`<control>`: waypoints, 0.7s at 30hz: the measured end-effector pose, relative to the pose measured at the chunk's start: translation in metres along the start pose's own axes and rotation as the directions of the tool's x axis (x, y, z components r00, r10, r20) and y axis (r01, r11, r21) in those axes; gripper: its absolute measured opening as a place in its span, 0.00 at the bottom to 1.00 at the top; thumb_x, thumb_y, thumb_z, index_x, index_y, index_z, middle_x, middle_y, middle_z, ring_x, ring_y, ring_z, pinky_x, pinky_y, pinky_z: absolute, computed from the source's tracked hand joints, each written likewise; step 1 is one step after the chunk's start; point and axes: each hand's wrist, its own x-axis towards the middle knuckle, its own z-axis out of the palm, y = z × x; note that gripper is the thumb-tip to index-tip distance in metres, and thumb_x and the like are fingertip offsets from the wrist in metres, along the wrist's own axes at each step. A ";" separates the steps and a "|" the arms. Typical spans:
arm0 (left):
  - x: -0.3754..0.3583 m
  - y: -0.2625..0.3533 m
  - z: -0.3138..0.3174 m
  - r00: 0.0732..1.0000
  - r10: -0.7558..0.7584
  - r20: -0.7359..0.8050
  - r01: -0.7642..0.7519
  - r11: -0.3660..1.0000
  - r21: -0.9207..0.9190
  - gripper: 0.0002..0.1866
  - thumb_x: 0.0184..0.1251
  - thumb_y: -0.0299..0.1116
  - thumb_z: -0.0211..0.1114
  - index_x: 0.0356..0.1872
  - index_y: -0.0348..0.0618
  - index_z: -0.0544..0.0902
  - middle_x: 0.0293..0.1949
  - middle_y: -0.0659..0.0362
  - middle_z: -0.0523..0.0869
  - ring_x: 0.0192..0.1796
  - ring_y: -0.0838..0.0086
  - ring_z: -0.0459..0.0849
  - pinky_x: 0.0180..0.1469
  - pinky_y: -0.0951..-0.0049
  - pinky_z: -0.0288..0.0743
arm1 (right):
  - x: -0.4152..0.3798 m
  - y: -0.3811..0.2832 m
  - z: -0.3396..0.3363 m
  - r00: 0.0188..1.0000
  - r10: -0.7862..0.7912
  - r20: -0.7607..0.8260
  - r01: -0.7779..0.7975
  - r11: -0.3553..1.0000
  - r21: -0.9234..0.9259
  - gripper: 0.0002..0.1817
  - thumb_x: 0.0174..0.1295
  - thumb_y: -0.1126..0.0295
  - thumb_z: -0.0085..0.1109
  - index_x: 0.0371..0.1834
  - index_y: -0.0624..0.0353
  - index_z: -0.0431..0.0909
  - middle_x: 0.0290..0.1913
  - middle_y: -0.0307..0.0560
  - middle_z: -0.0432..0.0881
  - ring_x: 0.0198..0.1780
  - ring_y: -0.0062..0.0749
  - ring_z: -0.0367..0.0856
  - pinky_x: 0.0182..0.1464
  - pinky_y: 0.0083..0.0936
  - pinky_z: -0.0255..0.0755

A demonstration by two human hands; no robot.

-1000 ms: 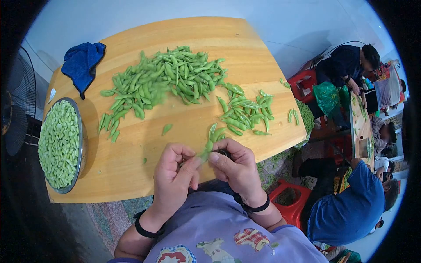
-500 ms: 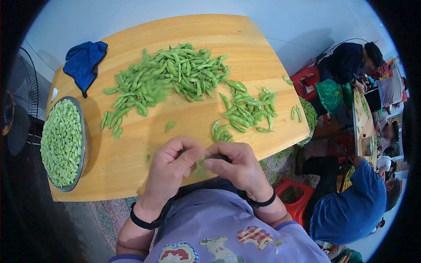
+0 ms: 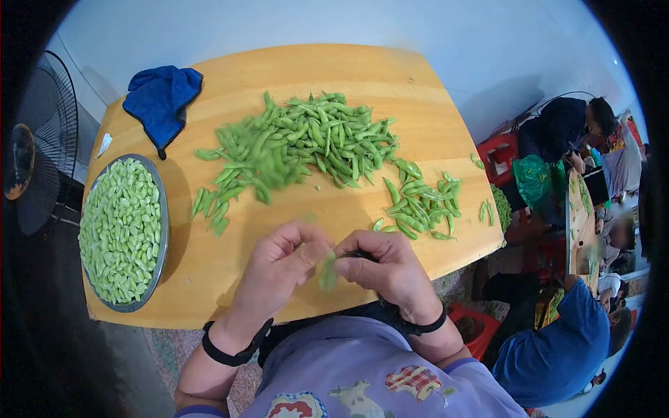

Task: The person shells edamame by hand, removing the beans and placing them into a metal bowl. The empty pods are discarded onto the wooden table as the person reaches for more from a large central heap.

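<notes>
Close to the table's near edge, my left hand (image 3: 282, 259) and my right hand (image 3: 387, 270) meet with their fingertips pinched. Between them hangs a green edamame pod (image 3: 327, 273), a little blurred, gripped from both sides. A small dark thing (image 3: 360, 255) shows between my right thumb and forefinger; its kind is not clear. Beyond my hands lies a large heap of edamame pods (image 3: 306, 139). To its right is a smaller pile of pods (image 3: 421, 202), several of them looking flat or split. A metal bowl (image 3: 164, 230) at the left is full of shelled beans (image 3: 120, 233).
A blue cloth (image 3: 162, 101) lies at the far left of the wooden table (image 3: 362, 66). Left of the table stands a fan (image 3: 52, 139). At the right, a person in a blue shirt (image 3: 557, 352) and others sit by another table, near a red stool (image 3: 472, 331).
The view has shifted, so the table and bowl sit further right and lower. My hands stay together, and the pod between them now shows more below my fingertips.
</notes>
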 end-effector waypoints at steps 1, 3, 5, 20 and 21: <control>0.000 0.003 -0.003 1.000 0.000 0.002 0.000 1.000 -0.004 0.05 0.60 0.31 0.60 0.28 0.42 0.76 0.23 0.67 0.74 0.25 0.89 0.67 0.26 0.89 0.59 | 0.000 -0.001 0.002 0.994 -0.102 -0.046 0.092 0.980 -0.178 0.07 0.54 0.71 0.60 0.31 0.63 0.77 0.20 0.32 0.70 0.19 0.11 0.61 0.20 0.11 0.52; 0.000 0.004 -0.007 0.997 0.070 0.009 -0.071 0.985 0.156 0.05 0.57 0.30 0.62 0.27 0.41 0.76 0.23 0.67 0.74 0.26 0.87 0.67 0.28 0.87 0.60 | 0.002 -0.002 0.010 0.992 -0.108 -0.059 0.097 0.982 -0.159 0.06 0.54 0.71 0.60 0.32 0.63 0.77 0.20 0.33 0.70 0.19 0.11 0.61 0.20 0.10 0.52; 0.002 -0.001 -0.014 0.990 0.138 0.026 -0.140 0.981 0.133 0.05 0.56 0.30 0.62 0.27 0.41 0.76 0.23 0.66 0.74 0.26 0.86 0.68 0.29 0.86 0.61 | 0.004 -0.007 0.012 0.991 -0.113 -0.069 0.102 0.984 -0.148 0.06 0.54 0.72 0.59 0.33 0.63 0.77 0.20 0.33 0.71 0.19 0.11 0.61 0.20 0.10 0.52; 0.001 0.016 -0.027 0.996 0.044 0.072 -0.054 0.990 0.131 0.02 0.59 0.25 0.59 0.29 0.38 0.78 0.22 0.70 0.75 0.26 0.89 0.69 0.28 0.87 0.62 | 0.008 -0.020 0.026 0.987 0.153 -0.046 -0.153 0.988 -0.002 0.07 0.55 0.71 0.58 0.33 0.63 0.77 0.19 0.31 0.70 0.19 0.10 0.62 0.19 0.10 0.52; 0.000 0.015 -0.027 0.998 0.057 0.041 -0.064 0.975 0.211 0.02 0.59 0.25 0.59 0.30 0.38 0.78 0.22 0.69 0.75 0.27 0.89 0.69 0.28 0.86 0.63 | 0.009 -0.019 0.027 0.989 0.132 -0.062 -0.131 0.991 0.024 0.06 0.55 0.72 0.58 0.33 0.63 0.77 0.19 0.31 0.70 0.18 0.10 0.61 0.19 0.10 0.51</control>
